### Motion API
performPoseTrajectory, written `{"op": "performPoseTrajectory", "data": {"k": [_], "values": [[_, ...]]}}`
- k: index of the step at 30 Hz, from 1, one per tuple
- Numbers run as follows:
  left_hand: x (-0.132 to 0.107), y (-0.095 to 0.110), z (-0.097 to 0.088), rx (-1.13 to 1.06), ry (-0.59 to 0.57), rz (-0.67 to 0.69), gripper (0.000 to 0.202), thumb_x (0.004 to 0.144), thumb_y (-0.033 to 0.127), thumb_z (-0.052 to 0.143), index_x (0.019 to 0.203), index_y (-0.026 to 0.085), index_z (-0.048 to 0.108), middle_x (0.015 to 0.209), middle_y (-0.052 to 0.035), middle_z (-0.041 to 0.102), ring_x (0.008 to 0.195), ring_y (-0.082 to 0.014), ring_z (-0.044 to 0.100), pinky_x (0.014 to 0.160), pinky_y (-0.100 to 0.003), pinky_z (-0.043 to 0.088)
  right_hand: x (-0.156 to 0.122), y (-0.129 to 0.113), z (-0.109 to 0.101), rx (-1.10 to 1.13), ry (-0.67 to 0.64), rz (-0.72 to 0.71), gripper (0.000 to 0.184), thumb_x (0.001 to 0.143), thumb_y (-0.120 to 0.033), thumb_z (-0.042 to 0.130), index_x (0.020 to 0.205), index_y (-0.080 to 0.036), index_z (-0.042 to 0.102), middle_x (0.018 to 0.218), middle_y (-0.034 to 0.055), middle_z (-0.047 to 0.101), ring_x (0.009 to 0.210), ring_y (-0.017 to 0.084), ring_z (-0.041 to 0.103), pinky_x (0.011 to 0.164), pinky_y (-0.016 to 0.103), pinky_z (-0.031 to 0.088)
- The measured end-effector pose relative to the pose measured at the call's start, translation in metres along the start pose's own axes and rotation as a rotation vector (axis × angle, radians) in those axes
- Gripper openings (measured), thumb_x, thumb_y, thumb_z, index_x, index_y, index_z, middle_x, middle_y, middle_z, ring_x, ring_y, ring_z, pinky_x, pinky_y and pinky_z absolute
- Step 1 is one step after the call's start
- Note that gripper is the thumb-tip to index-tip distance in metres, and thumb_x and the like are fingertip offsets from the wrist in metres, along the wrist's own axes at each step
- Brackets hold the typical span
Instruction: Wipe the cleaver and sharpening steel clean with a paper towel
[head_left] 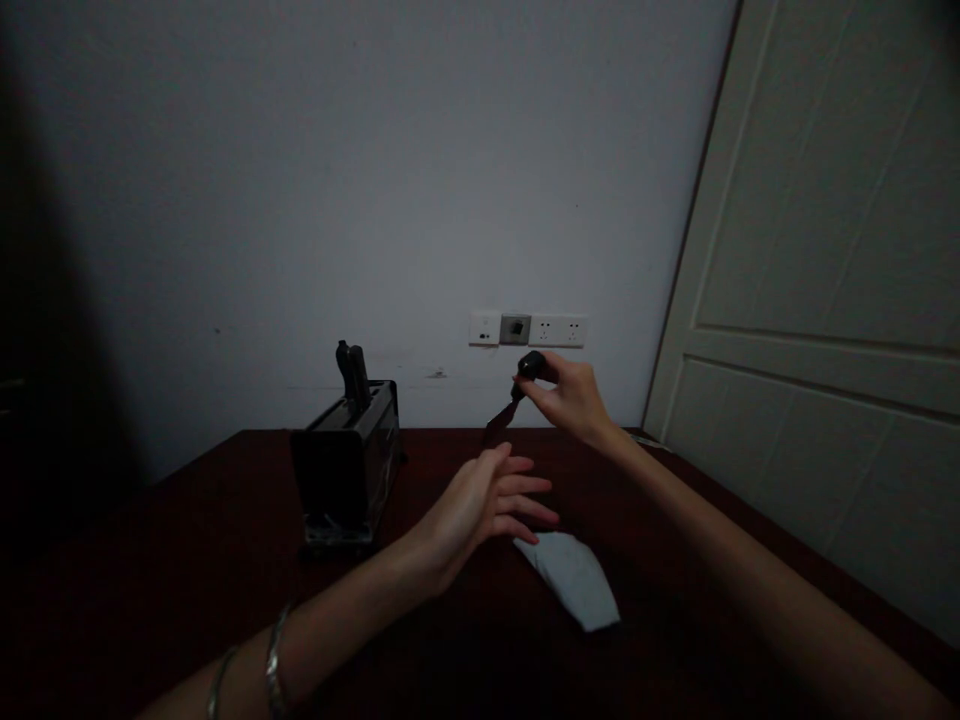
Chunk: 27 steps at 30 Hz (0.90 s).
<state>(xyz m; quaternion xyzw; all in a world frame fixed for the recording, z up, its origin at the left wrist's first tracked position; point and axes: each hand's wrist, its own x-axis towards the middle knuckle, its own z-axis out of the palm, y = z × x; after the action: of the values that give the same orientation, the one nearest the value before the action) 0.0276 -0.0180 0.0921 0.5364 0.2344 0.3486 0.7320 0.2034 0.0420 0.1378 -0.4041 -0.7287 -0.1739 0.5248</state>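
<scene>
Behind a dark red table (187,495) stands a pale wall (375,200), and the light is weak. Above the table's far edge, the right hand (568,397) has its thumb and fingers pinched around the black handle of a knife (513,400). From this grip the blade points down and to the left, so the knife's long axis is slanted, neither upright nor flat. Its tip is close to the left hand (472,500), whose fingers are spread apart, with nothing seen in them; whether tip and thumb touch, I cannot tell. Toward the table's far left corner, nearer to the left hand, stands a dark holder (330,480) with upright black handles (352,377). One white cloth (576,582) lies below the left fingertips.
</scene>
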Motion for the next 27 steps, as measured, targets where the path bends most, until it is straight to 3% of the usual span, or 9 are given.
{"op": "performPoseTrajectory", "data": {"k": [3, 5, 9, 13, 19, 23, 27], "values": [[-0.005, 0.029, -0.01, 0.244, 0.081, 0.296, 0.031, 0.082, 0.033, 0.045, 0.096, 0.008, 0.059, 0.096, -0.0153, 0.064, 0.076, -0.0196, 0.062, 0.059, -0.026, 0.045, 0.016, -0.001, -0.009, -0.021, -0.032, 0.042, 0.017, 0.072, -0.027, 0.06, 0.077, -0.012, 0.065, 0.067, 0.0041, 0.064, 0.062, 0.016, 0.057, 0.06, 0.027, 0.043], [0.002, 0.05, -0.021, 0.43, 0.2, 0.453, 0.024, 0.079, 0.031, 0.05, 0.085, 0.011, 0.063, 0.094, -0.0111, 0.065, 0.073, -0.0154, 0.06, 0.055, -0.022, 0.042, 0.025, -0.008, -0.016, -0.014, -0.1, 0.077, 0.02, 0.071, -0.03, 0.06, 0.074, -0.012, 0.066, 0.064, 0.0031, 0.062, 0.059, 0.014, 0.054, 0.057, 0.026, 0.04], [0.025, 0.077, -0.045, 0.753, 0.273, 0.536, 0.02, 0.077, 0.03, 0.056, 0.083, 0.014, 0.066, 0.087, -0.0071, 0.067, 0.078, -0.015, 0.06, 0.063, -0.024, 0.043, 0.039, -0.024, -0.023, 0.034, -0.23, 0.156, 0.026, 0.07, -0.035, 0.062, 0.071, -0.01, 0.067, 0.063, 0.0027, 0.059, 0.059, 0.013, 0.048, 0.058, 0.026, 0.037], [0.042, 0.082, -0.057, 0.803, 0.158, 0.472, 0.025, 0.073, 0.033, 0.062, 0.088, 0.014, 0.067, 0.091, -0.009, 0.067, 0.089, -0.0185, 0.06, 0.077, -0.031, 0.045, 0.046, -0.037, -0.021, 0.174, -0.319, 0.208, 0.033, 0.072, -0.041, 0.059, 0.071, -0.009, 0.066, 0.061, 0.0008, 0.054, 0.057, 0.011, 0.043, 0.056, 0.026, 0.032], [0.057, 0.08, -0.06, 0.49, -0.107, 0.39, 0.026, 0.071, 0.028, 0.067, 0.091, 0.011, 0.066, 0.091, -0.0103, 0.067, 0.088, -0.018, 0.061, 0.089, -0.038, 0.04, 0.053, -0.056, -0.014, 0.395, -0.347, 0.226, 0.033, 0.071, -0.043, 0.06, 0.07, -0.009, 0.063, 0.065, 0.0019, 0.055, 0.062, 0.012, 0.046, 0.059, 0.026, 0.034], [0.065, 0.082, -0.06, 0.349, -0.219, 0.39, 0.026, 0.07, 0.025, 0.068, 0.09, 0.008, 0.065, 0.093, -0.0123, 0.066, 0.091, -0.0195, 0.062, 0.093, -0.04, 0.037, 0.055, -0.067, -0.011, 0.492, -0.404, 0.22, 0.031, 0.073, -0.041, 0.06, 0.064, -0.011, 0.059, 0.059, 0.0003, 0.052, 0.058, 0.011, 0.046, 0.056, 0.025, 0.036], [0.063, 0.085, -0.059, 0.343, -0.275, 0.407, 0.023, 0.074, 0.024, 0.065, 0.091, 0.01, 0.065, 0.095, -0.0131, 0.066, 0.092, -0.0203, 0.062, 0.092, -0.04, 0.038, 0.055, -0.072, -0.008, 0.547, -0.449, 0.222, 0.028, 0.074, -0.038, 0.059, 0.065, -0.012, 0.059, 0.054, 0.0003, 0.052, 0.056, 0.011, 0.048, 0.053, 0.024, 0.037]]}}
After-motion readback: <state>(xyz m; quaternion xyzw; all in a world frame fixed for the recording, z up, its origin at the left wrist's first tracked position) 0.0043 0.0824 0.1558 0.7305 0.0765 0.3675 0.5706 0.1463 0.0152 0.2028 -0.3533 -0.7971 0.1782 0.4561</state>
